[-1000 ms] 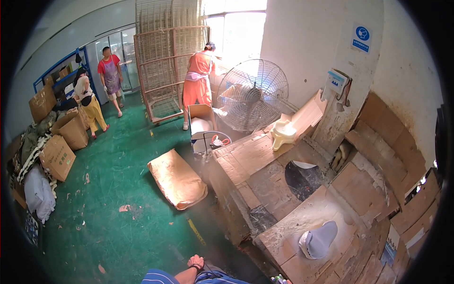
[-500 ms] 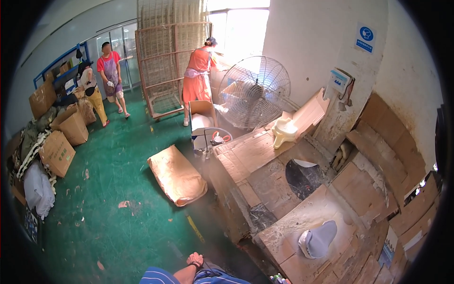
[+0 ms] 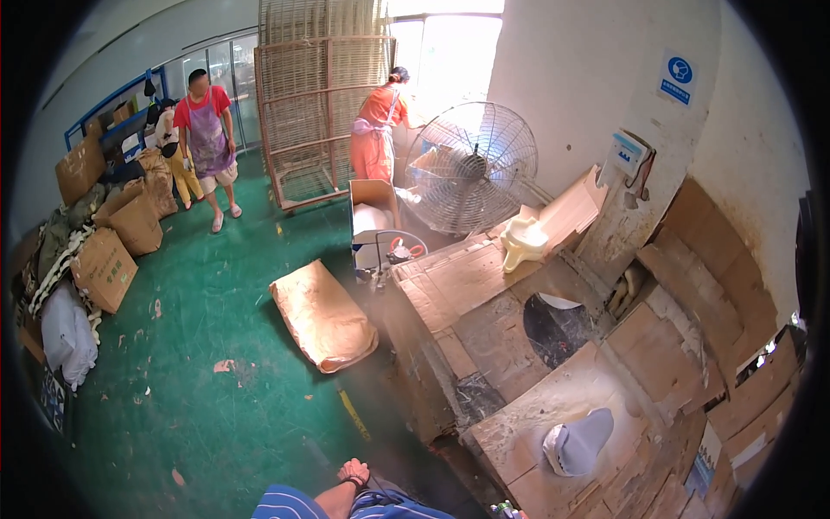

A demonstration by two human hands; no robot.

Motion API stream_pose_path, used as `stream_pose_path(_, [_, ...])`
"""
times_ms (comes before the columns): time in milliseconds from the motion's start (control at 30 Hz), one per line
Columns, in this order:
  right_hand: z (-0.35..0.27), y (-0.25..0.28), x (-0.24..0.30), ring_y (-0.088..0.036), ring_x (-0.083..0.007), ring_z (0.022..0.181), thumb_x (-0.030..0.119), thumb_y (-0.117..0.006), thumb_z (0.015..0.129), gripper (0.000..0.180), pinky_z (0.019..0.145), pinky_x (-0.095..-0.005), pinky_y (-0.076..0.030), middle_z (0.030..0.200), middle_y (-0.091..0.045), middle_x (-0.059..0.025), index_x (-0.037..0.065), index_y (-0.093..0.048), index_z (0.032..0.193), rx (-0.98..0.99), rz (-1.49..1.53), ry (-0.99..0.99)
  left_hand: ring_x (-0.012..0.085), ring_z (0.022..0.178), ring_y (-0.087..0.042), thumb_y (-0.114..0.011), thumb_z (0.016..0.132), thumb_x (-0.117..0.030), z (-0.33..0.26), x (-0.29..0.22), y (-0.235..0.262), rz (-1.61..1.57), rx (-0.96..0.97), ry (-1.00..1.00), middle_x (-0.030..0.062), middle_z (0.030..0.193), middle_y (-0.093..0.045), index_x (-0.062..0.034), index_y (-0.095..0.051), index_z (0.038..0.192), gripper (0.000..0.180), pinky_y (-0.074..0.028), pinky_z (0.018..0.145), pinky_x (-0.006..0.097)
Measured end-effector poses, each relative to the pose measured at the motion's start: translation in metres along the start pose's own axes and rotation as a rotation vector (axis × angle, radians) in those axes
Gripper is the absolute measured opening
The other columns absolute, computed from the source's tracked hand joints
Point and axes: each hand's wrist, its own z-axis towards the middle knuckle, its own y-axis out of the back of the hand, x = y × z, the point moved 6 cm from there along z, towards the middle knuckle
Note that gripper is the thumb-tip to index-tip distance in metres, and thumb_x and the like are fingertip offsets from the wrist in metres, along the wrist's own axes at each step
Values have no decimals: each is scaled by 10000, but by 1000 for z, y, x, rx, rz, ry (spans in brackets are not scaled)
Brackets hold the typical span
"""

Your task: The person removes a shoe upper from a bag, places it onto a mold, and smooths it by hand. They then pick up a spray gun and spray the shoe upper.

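Note:
My left hand (image 3: 353, 471) is low in the picture, in front of my blue striped shirt (image 3: 389, 503), with a dark band at the wrist. Its fingers look curled closed, and what they hold, if anything, is hidden. My right hand is out of view. At the lower edge, right of my lap, a small green, white and pink thing (image 3: 506, 510) peeks in, too small to name. A grey, curved moulded piece (image 3: 581, 443) with a whitish rim stands on the powder-dusted cardboard (image 3: 527, 432). Farther back, a cream moulded piece (image 3: 524, 240) rests on a cardboard sheet.
Between the pieces lies a black round disc (image 3: 556, 333). A large fan (image 3: 471, 169) stands behind the bench. On the green floor are a brown paper sack (image 3: 324, 316) and, leftward, cartons (image 3: 104, 268). A person in an apron (image 3: 207, 138), another in orange (image 3: 378, 130) and a third are beyond.
The person in the apron has walked nearer, and the one in orange leans more toward the window. My view has shifted slightly. My left hand stays on my lap side, much as before.

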Motion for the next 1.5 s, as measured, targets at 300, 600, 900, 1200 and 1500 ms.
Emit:
stream_pose_path(300, [5,-3,8,-563,-163,1008,58,-662,914,433,900,-301,-442,1179,-645,-66,-48,-572,1324,0,-7,29,362,1149,-638,-600,915,-391,-2,3,6,-5,-18,12,171,1198,-680,-91,-694,1139,386,-504,956,478])
stream_pose_path(600, [-2,1,0,-543,-222,1233,60,-599,942,464,1059,-338,-376,1323,-592,-168,-105,-503,1365,71,-54,10,386,1139,-640,-607,895,-391,-16,3,9,-42,-53,13,194,1191,-683,-76,-715,1129,407,-506,964,482])
stream_pose_path(900, [-5,-4,15,-527,-241,1269,57,-605,934,459,1082,-338,-360,1349,-586,-161,-96,-516,1358,89,74,163,374,1130,-646,-604,866,-363,-11,17,11,-76,-84,17,187,1187,-685,-76,-718,1120,400,-507,961,474])
stream_pose_path(1200, [-9,2,-5,-521,-236,1280,16,-616,919,474,1093,-336,-359,1364,-579,-157,-88,-512,1369,56,38,82,372,1108,-657,-583,843,-365,-4,16,3,-56,-61,-11,196,1143,-699,-72,-733,1086,410,-518,939,467])
stream_pose_path(1500, [-17,4,-13,-536,-253,1261,5,-599,926,462,1068,-342,-378,1371,-579,-163,-74,-514,1372,67,106,9,369,1092,-667,-556,830,-343,-3,14,-2,-1,-79,-34,206,1148,-697,-56,-732,1082,420,-521,930,462])
